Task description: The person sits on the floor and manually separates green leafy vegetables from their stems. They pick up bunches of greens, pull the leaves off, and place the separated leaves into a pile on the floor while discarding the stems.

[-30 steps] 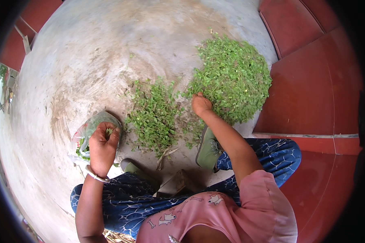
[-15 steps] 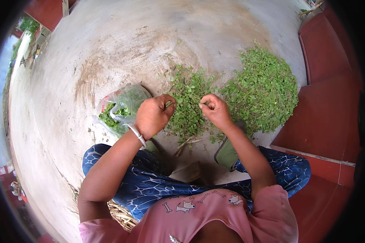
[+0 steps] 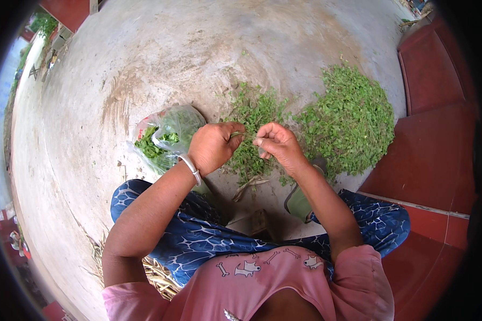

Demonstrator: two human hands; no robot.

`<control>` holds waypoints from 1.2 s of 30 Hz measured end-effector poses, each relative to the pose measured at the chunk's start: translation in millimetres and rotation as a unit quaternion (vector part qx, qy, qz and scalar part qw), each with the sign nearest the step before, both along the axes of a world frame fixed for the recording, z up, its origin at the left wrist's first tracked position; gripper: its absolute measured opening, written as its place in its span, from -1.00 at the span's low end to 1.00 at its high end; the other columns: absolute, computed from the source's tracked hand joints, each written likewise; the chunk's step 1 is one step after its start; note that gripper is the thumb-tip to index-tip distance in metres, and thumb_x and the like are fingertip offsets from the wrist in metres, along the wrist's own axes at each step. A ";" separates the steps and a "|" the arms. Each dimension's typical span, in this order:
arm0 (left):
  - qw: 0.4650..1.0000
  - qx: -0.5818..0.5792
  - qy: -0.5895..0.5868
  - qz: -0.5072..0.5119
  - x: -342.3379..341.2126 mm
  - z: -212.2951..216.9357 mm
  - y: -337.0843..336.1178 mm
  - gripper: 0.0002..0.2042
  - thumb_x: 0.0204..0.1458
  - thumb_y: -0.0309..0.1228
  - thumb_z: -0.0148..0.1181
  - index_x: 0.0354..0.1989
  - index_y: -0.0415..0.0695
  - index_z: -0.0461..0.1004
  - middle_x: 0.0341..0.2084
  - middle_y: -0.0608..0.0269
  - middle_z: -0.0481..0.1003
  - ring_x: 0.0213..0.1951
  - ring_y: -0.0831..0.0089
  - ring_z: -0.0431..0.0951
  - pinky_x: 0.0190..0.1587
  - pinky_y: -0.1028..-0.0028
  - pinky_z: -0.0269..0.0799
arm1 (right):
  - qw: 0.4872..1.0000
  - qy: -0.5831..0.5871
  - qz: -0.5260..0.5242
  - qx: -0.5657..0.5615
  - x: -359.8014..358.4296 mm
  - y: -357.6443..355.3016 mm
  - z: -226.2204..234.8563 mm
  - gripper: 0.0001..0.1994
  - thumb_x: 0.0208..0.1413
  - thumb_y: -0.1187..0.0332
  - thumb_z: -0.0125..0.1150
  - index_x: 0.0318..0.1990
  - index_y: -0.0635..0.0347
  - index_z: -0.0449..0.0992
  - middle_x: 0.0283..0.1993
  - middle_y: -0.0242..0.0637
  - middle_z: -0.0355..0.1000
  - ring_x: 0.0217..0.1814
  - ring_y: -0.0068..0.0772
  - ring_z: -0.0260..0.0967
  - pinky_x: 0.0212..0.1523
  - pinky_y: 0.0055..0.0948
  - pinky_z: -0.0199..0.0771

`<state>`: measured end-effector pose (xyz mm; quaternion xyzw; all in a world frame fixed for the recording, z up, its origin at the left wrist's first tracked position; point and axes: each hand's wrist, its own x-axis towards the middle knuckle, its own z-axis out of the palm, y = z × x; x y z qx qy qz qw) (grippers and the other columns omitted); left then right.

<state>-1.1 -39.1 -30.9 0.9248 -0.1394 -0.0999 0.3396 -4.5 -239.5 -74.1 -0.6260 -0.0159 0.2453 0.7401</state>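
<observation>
Close together over a small pile of leafy green stems [image 3: 249, 160], both my hands are pinching. My left hand [image 3: 214, 145], with a silver bangle at its wrist, has thumb and forefinger closed on a thin green stem [image 3: 239, 134]. Fingertips of my right hand [image 3: 281, 147] press together just to its right, at what looks like the same stem's end; what lies in them is too small to make out. Beside my left hand a clear plastic bag [image 3: 185, 125] holds picked green leaves [image 3: 151, 143].
A larger heap of the same greens [image 3: 353, 115] spreads on the concrete floor [image 3: 198, 48] to the right. Red tiled steps [image 3: 418, 160] border the right side. My green shoes [image 3: 300, 203] stand near the piles. Dry straw [image 3: 158, 278] lies at lower left.
My hands have come closer together, the left moving right and the right slightly left, so the fingertips now nearly meet over the small pile.
</observation>
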 end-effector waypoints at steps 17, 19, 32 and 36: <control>0.991 -0.077 0.042 -0.105 -2.0 -6.2 -4.0 -0.80 0.03 -0.37 0.11 -0.19 -0.16 0.46 -0.39 -0.05 0.48 -0.37 0.01 0.50 -0.34 0.26 0.41 | 0.996 0.048 0.029 0.073 0.8 -3.2 -1.4 -0.92 0.05 0.45 0.05 -0.28 0.14 0.35 -0.38 -0.43 0.40 -0.50 -0.70 0.28 -0.49 -0.68 0.28; 0.990 -0.070 0.065 -0.108 -0.1 -2.7 -6.9 -0.81 0.02 -0.38 0.11 -0.21 -0.16 0.45 -0.43 -0.06 0.47 -0.39 0.00 0.49 -0.36 0.24 0.40 | 0.996 0.042 0.033 0.069 1.2 -7.0 -4.1 -0.92 0.04 0.45 0.05 -0.28 0.14 0.35 -0.39 -0.43 0.40 -0.50 -0.70 0.28 -0.49 -0.67 0.28; 1.000 -0.026 -0.014 0.006 3.4 -3.0 -15.8 -0.92 -0.07 -0.51 0.00 -0.41 -0.21 0.41 -0.58 -0.08 0.45 -0.50 -0.02 0.47 -0.44 0.22 0.38 | 0.991 0.028 -0.017 0.130 -2.8 14.3 -15.3 -0.93 0.01 0.51 0.03 -0.33 0.11 0.36 -0.41 -0.44 0.38 -0.52 -0.71 0.24 -0.50 -0.67 0.27; 0.980 -0.137 0.085 0.120 23.7 -1.6 1.6 -0.88 0.10 -0.49 -0.05 -0.37 -0.27 0.41 -0.58 0.12 0.44 -0.49 0.44 0.41 -0.38 0.49 0.32 | 0.996 0.028 0.061 0.062 -2.8 5.3 -25.9 -0.83 0.07 0.43 0.05 -0.16 0.18 0.38 -0.35 -0.40 0.39 -0.44 -0.67 0.33 -0.45 -0.61 0.35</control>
